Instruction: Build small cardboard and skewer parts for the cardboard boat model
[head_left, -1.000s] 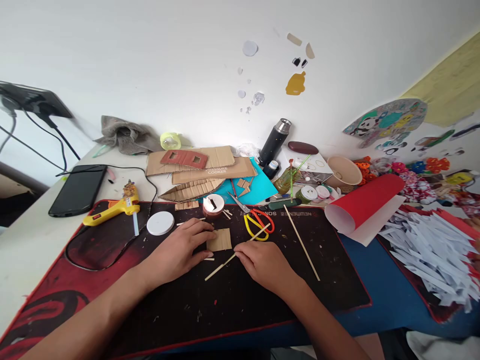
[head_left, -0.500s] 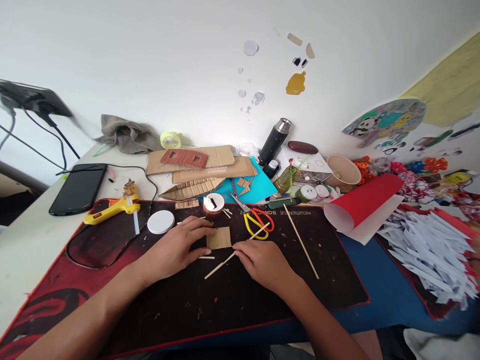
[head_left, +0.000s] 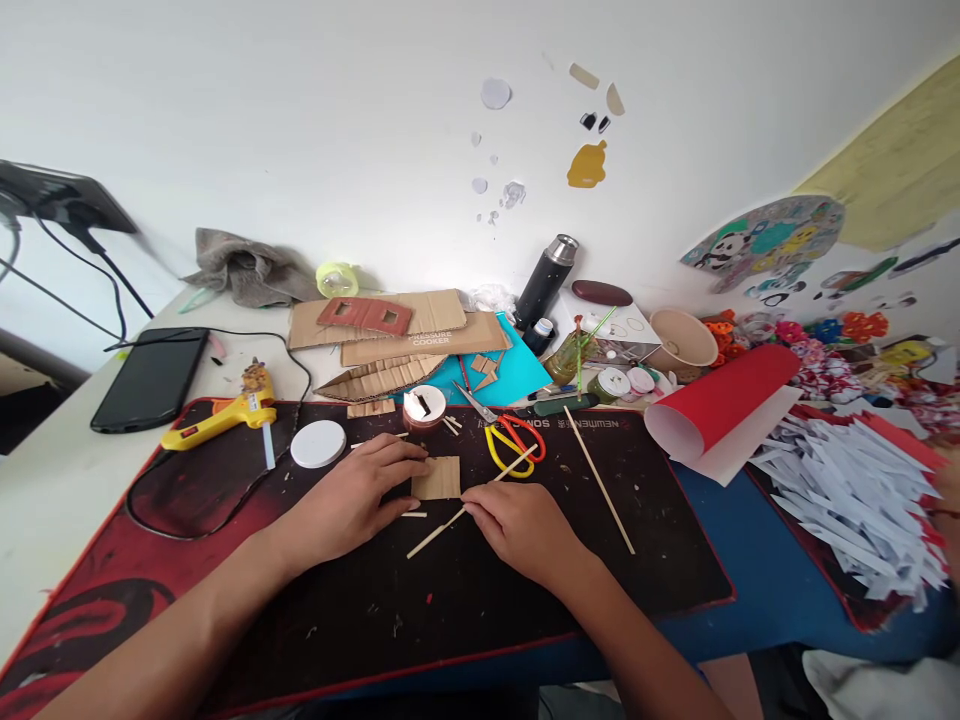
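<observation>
Head view: the right hand [head_left: 517, 525] has thumb and forefinger clamped on a stick [head_left: 435, 533], while the left hand [head_left: 367, 485], thumb and fingers apart, touches the left side of the card [head_left: 436, 478], apparently to steady it on the mat [head_left: 337, 620]. Scissors [head_left: 491, 416] lie just beyond, handles nearest the right hand, presumably for easy reach; the glue gun [head_left: 232, 416] lies farther left, a spare stick [head_left: 600, 482] right.

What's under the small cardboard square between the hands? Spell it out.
The dark mat shows along the right and near edges of the small cardboard square; directly beneath, everything is covered and cannot be told.
</observation>
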